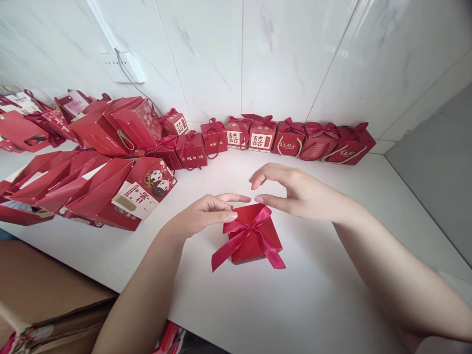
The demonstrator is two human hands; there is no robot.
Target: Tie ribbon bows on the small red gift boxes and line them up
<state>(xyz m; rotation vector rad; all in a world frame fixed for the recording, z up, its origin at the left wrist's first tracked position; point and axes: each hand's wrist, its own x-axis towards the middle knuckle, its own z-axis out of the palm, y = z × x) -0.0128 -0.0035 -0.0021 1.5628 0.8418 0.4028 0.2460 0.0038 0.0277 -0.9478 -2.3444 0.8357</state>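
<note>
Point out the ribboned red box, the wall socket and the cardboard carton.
red box [267, 235]: head view, on its top face right of the bow.
wall socket [123, 69]: head view, on its white faceplate.
cardboard carton [44, 285]: head view, on its brown flap.

Two bare forearms, left hand [201, 215], right hand [298, 194], no sleeves.

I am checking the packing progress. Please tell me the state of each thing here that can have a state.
Red gift box: closed, ribbon tied in a bow.
Left hand: fingers pinching the bow's left loop.
Right hand: fingers at the bow's right loop.
Small boxes along the wall: closed, bows tied.
Red paper bags: lying on their sides.
</note>
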